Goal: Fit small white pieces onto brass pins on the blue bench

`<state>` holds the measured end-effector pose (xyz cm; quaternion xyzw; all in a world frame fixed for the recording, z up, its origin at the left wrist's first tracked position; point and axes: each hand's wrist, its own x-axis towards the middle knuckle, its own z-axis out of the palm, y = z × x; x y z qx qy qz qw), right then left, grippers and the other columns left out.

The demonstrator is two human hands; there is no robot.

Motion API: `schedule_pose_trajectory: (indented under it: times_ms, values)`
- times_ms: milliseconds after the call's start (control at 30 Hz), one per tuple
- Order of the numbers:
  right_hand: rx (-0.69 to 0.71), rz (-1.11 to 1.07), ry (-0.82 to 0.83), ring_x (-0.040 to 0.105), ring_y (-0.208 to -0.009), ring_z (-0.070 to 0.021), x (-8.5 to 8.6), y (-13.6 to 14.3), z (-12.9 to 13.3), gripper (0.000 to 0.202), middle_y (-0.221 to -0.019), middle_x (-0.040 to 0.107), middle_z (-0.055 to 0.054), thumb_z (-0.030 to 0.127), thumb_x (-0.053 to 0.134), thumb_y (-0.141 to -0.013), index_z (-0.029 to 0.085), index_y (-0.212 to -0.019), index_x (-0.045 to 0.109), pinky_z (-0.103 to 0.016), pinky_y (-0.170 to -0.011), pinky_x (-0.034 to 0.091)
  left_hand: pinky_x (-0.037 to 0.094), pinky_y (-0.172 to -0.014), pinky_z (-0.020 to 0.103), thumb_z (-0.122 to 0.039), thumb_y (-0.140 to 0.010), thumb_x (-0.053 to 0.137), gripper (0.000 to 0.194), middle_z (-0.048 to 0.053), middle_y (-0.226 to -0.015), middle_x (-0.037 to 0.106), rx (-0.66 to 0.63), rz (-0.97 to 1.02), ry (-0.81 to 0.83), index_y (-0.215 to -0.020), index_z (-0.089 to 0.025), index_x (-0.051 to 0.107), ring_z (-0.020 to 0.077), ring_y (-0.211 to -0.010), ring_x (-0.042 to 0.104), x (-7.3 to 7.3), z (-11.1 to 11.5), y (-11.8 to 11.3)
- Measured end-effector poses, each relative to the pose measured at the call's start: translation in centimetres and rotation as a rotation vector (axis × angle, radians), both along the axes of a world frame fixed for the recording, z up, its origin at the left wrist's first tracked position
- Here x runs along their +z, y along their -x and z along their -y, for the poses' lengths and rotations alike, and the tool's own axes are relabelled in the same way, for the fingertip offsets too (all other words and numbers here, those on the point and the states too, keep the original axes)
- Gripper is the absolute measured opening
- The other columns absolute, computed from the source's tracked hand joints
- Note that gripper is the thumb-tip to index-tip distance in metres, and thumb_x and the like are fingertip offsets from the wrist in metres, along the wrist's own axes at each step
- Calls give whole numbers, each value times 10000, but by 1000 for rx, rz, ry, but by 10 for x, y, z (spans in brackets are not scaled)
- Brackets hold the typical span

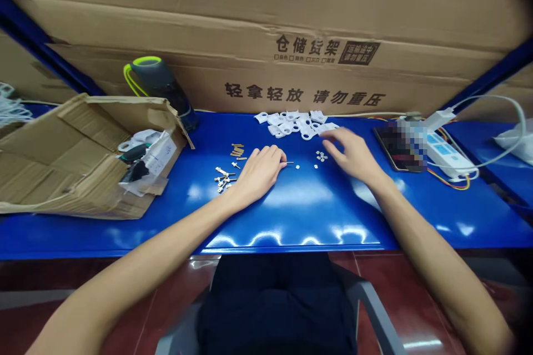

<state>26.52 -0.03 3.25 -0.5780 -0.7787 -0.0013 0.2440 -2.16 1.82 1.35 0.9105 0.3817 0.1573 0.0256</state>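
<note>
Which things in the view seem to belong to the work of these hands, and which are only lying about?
Likely in the work:
thin metal pin in the left hand
white holed parts near the right hand
small white pieces
brown strips
metal pieces beside the left hand

Probably just lying about:
cardboard box
bottle
phone
power strip

Carton [100, 199] at my feed's nine o'clock, bottle [167, 89] behind at ten, pins [221, 171] beside my left hand [264, 169], ring pieces [302, 122] at twelve, phone [393, 156] at two, power strip [449, 156] toward three.
</note>
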Motion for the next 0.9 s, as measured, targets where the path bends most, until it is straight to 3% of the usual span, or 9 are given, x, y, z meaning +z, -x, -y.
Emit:
schedule_pose_trajectory:
  times_ms: [100, 233, 600, 900]
  values:
    - [215, -12, 53, 703, -1047, -291, 2, 22, 8, 280, -1114, 791, -91, 339, 509, -1078, 243, -1153, 762, -452, -946, 527, 383, -854, 400, -286, -1131, 492, 174, 94, -1147, 715, 14, -15, -31, -1114, -175, 625, 269, -1034, 625, 0, 0, 2]
    - [326, 63, 81, 666, -1085, -295, -1, 37, 13, 276, -1167, 754, -103, 394, 603, -1064, 246, -1233, 763, -447, -935, 492, 390, -859, 404, -284, -1135, 472, 200, 106, -1157, 709, 10, -33, -33, -1126, -164, 631, 275, -1045, 627, 1, 1, 3]
    - [322, 24, 57, 639, -991, -274, -16, 43, 7, 194, -1052, 741, -90, 356, 654, -1049, 248, -1081, 813, -419, -885, 477, 389, -869, 402, -282, -1133, 475, 185, 102, -1147, 705, 28, -23, -28, -1110, -173, 623, 276, -1046, 622, -3, 1, 1]
    - [242, -343, 125, 646, -765, -197, -10, 55, 14, 96, -872, 755, -20, 320, 701, -970, 234, -942, 731, -343, -727, 475, 397, -872, 390, -290, -1135, 488, 163, 78, -1162, 710, -11, 59, 31, -1116, -183, 609, 253, -1045, 623, 1, 4, -2]
